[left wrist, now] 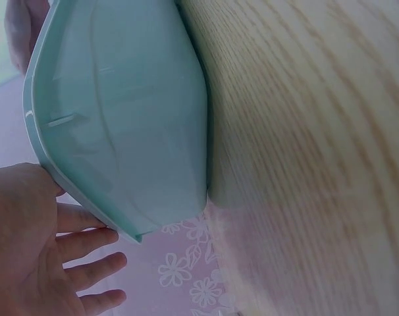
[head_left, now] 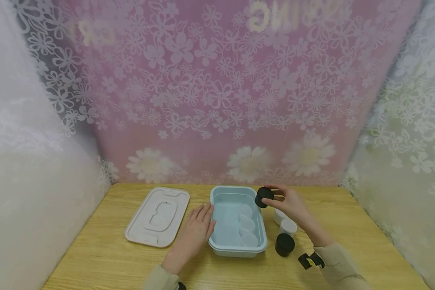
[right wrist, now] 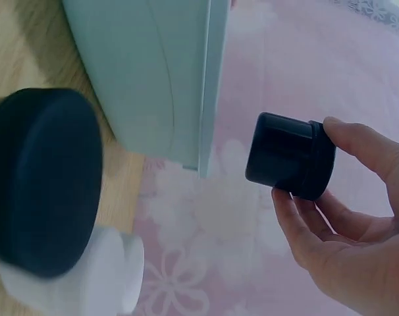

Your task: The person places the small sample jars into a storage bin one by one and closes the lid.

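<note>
A light blue plastic bin (head_left: 224, 217) stands in the middle of the table, with several pale round shapes (head_left: 247, 224) along the right side inside it. My left hand (head_left: 199, 223) rests on the bin's left rim, its fingers straight; the left wrist view shows this hand (left wrist: 48, 250) touching the rim from outside. Above the right rim's far part, my right hand (head_left: 288, 203) pinches a small black jar (head_left: 264, 197) between thumb and fingers. In the right wrist view the same jar (right wrist: 288, 155) is tilted sideways, apart from the bin.
Right of the bin stand another black jar (head_left: 284, 244) and two white jars, one nearer (head_left: 288, 228) and one farther (head_left: 279, 216). A white lid (head_left: 158, 216) lies flat on the wooden table (head_left: 94, 257) at left. Floral curtains (head_left: 217, 100) surround the table's back and sides.
</note>
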Available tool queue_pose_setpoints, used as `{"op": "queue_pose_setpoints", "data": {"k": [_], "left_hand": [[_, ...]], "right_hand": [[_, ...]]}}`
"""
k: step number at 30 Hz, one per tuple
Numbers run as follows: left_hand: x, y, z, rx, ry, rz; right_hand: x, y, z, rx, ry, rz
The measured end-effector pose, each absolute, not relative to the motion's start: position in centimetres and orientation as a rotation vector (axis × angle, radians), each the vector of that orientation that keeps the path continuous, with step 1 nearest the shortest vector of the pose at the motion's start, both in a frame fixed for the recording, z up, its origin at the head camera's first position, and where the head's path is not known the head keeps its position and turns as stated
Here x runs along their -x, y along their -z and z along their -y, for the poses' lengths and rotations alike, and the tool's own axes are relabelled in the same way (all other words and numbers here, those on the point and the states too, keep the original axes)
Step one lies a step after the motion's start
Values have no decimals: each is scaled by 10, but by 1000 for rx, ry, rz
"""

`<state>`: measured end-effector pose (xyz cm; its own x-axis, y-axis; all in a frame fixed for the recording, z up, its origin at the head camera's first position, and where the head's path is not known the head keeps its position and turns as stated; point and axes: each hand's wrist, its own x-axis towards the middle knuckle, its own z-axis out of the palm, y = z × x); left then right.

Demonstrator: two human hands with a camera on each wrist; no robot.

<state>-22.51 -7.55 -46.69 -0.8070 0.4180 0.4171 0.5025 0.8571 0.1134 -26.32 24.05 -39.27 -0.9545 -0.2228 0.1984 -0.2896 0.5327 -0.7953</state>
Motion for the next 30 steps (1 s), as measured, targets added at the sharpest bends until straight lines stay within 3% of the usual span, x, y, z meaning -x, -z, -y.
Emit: {"op": "queue_pose_setpoints", "data": {"k": [15, 30], "left_hand": [[223, 467, 76, 674, 319, 2648], [224, 468, 75, 666, 304, 2669]], "right_hand": [[313, 412, -204, -545, -1315, 2720], [322, 422, -183, -548, -983, 2808]]}}
